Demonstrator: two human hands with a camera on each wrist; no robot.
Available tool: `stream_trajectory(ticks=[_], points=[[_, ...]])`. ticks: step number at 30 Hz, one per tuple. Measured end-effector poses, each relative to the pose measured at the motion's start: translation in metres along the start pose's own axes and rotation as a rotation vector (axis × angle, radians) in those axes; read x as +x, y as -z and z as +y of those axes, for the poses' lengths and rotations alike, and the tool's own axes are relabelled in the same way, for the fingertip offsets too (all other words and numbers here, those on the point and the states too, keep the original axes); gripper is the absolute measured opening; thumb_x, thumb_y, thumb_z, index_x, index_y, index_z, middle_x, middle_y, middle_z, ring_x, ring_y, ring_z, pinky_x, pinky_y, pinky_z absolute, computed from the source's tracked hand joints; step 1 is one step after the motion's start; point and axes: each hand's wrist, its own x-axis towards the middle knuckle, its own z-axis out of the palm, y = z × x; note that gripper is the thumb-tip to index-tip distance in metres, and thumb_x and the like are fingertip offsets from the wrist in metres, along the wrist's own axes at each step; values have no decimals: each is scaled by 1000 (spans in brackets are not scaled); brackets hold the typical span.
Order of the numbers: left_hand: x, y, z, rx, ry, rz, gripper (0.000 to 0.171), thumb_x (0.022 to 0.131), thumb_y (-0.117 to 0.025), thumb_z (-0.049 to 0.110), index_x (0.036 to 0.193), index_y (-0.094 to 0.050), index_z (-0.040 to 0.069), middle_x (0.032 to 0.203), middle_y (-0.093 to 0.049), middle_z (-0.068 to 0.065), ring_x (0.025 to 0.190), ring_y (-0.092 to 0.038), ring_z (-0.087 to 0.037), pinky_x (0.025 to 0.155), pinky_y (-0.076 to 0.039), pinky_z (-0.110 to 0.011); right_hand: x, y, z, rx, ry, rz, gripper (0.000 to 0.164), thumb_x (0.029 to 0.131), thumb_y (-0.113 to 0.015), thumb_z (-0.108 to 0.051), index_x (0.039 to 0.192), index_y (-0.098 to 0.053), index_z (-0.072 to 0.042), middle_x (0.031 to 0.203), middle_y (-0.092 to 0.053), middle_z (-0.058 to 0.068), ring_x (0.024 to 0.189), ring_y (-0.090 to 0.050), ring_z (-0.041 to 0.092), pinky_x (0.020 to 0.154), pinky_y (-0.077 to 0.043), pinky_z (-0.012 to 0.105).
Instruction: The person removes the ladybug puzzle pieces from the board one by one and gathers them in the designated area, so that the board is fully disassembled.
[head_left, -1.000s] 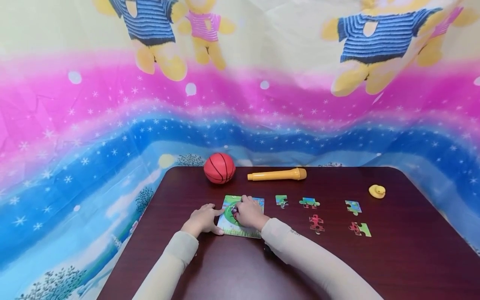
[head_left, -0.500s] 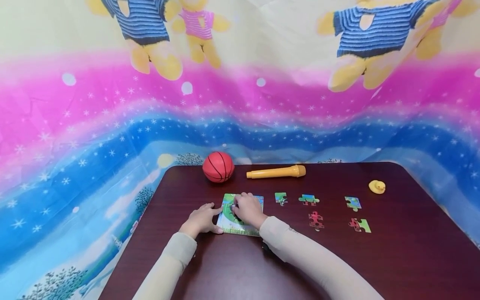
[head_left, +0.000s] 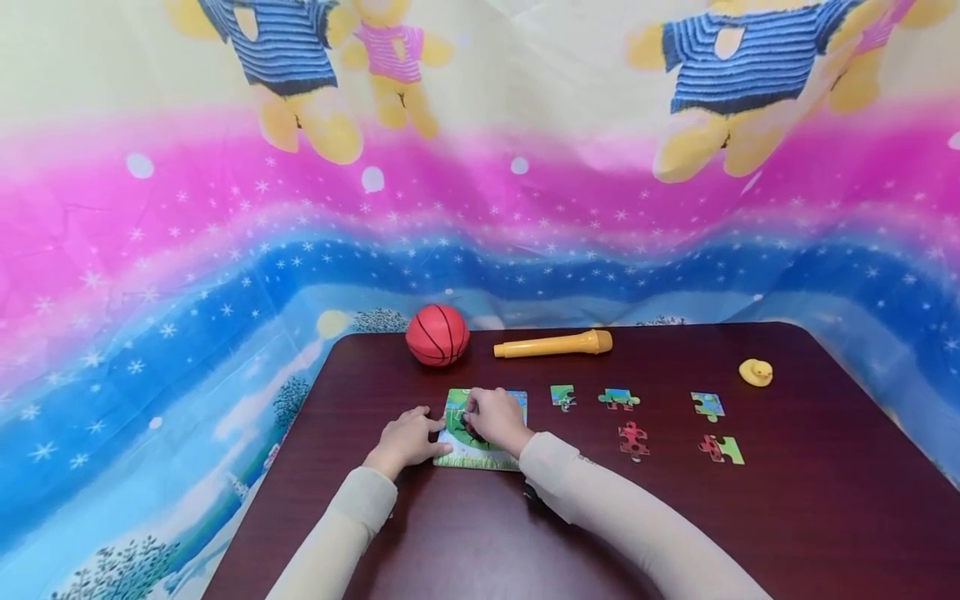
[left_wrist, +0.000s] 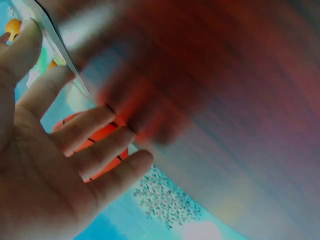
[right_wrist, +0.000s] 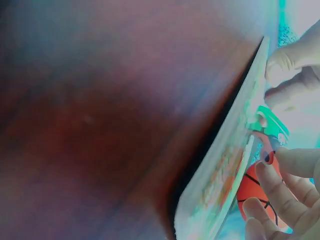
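Observation:
A square jigsaw board (head_left: 480, 462) with a green, blue and grassy picture lies on the table. My left hand (head_left: 406, 440) rests along its left edge, fingers extended; in the left wrist view the thumb and index finger (left_wrist: 47, 90) touch the board's side. Over the middle of the board, my right hand (head_left: 498, 422) pinches a jigsaw piece, largely covered in the head view. The right wrist view shows this green, red and dark jigsaw piece (right_wrist: 272, 125) tilted above the board's surface, between thumb and fingers. Part of the board is hidden under the right hand.
Several loose jigsaw pieces lie to the right, including a red one (head_left: 633, 438) and a green-cornered one (head_left: 722, 449). Behind the board are a red toy basketball (head_left: 437, 335) and a yellow toy microphone (head_left: 553, 344). A yellow rubber duck (head_left: 756, 372) sits far right.
My right hand has shifted slightly and its fingertips have turned the pinched jigsaw piece over the board. My left thumb has slid a little up along the board's edge.

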Motion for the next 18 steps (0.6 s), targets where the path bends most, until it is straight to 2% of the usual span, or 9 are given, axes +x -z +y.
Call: stream_trajectory(ticks=[3,7,13,18], points=[[2,-2,3,4,20,17,51,80,-72,44,124,-64,21,136,-48,-16,124,-45,-35,91,-43,-55,-2,-1,1,-15,24,-4,13,85,-71,-23,76,-61,-22,63,-55,-12,60,-49,8,56,-42,26],[4,-1,5,-7,50,23,51,78,-74,43,123,-65,21,135,-48,-14,122,-47,-34,89,-44,-55,-3,1,0,18,18,-27,14,85,-71,-22,76,-60,-22,65,-56,-12,59,-50,7,56,-42,26],[4,-1,7,-17,67,17,50,79,-74,42,123,-66,19,137,-47,-15,123,-45,-35,90,-43,-56,-4,8,-2,130,-24,-93,13,86,-69,-19,77,-60,-22,69,-57,-10,59,-52,7,55,-43,26],[2,-2,7,-12,66,20,49,79,-74,42,122,-66,19,137,-47,-15,122,-46,-35,89,-44,-56,-3,18,-3,256,-44,-86,10,87,-68,-18,79,-62,-18,71,-59,-7,63,-55,9,57,-46,27]])
